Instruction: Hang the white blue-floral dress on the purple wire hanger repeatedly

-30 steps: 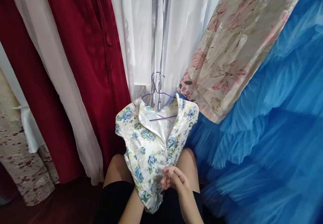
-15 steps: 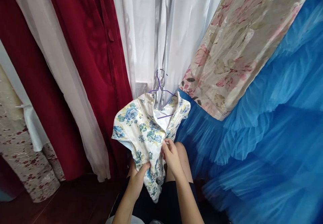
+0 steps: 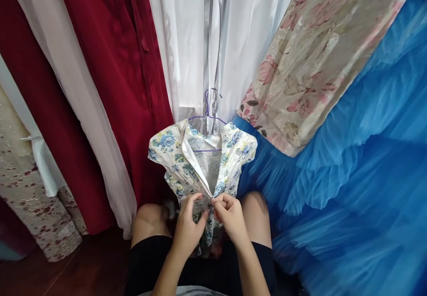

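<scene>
A small white dress with blue flowers [image 3: 173, 153] hangs on a thin purple wire hanger [image 3: 208, 113] in front of my knees. Its front opening is spread at the collar. My left hand [image 3: 190, 227] pinches the left edge of that opening low down. My right hand [image 3: 230, 216] pinches the right edge beside it, the two sets of fingertips nearly touching. The dress's lower part is hidden behind my hands and lap.
Hanging clothes surround me: a dark red dress [image 3: 110, 87] and a pale sheer one [image 3: 66, 87] at left, white fabric [image 3: 187, 42] behind, a pink floral garment [image 3: 310, 55] and a big blue tulle skirt [image 3: 360, 176] at right. Dark wooden floor [image 3: 90, 269] shows at lower left.
My hands have shifted from bunching the dress to pinching its two front edges together at the middle. The dress has swung back to face me, with its shoulders level.
</scene>
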`<state>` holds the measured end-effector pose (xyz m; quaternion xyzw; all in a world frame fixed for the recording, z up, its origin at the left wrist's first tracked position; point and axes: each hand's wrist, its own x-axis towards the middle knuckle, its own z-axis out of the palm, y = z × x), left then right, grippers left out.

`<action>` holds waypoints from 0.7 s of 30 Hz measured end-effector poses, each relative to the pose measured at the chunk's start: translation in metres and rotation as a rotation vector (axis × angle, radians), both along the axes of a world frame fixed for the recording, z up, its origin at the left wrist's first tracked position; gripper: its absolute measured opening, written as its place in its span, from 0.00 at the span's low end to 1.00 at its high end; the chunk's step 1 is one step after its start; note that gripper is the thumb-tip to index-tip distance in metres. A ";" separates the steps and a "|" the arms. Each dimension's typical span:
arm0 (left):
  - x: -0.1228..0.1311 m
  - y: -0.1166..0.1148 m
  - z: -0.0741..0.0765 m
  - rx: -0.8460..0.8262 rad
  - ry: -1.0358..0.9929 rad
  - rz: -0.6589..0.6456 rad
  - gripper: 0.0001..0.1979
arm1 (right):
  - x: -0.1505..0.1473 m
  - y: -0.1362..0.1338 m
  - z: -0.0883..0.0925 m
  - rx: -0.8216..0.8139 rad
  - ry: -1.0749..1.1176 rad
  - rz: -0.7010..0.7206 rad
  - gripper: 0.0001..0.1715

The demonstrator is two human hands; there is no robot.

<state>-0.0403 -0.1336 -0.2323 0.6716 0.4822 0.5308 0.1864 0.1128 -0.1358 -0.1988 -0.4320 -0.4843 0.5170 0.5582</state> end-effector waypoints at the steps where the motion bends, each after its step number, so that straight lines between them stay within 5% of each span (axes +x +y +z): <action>1: 0.010 0.000 0.001 -0.034 0.007 -0.058 0.13 | -0.001 -0.001 0.003 -0.001 -0.003 0.034 0.19; 3: 0.026 0.000 0.005 -0.068 -0.009 -0.082 0.04 | 0.001 0.002 0.009 -0.003 -0.012 0.095 0.18; 7: 0.036 0.004 0.015 -0.059 0.080 -0.107 0.05 | 0.012 0.031 0.041 0.028 -0.024 0.074 0.18; 15: 0.027 0.000 0.037 -0.116 0.580 -0.184 0.09 | 0.001 0.124 0.161 0.107 0.238 -0.039 0.10; 18: 0.018 0.006 0.044 -0.123 0.648 -0.234 0.09 | -0.005 0.125 0.169 0.129 0.292 -0.031 0.10; 21: 0.006 0.026 0.066 -0.099 0.479 -0.258 0.05 | -0.006 0.116 0.158 0.175 0.278 -0.010 0.11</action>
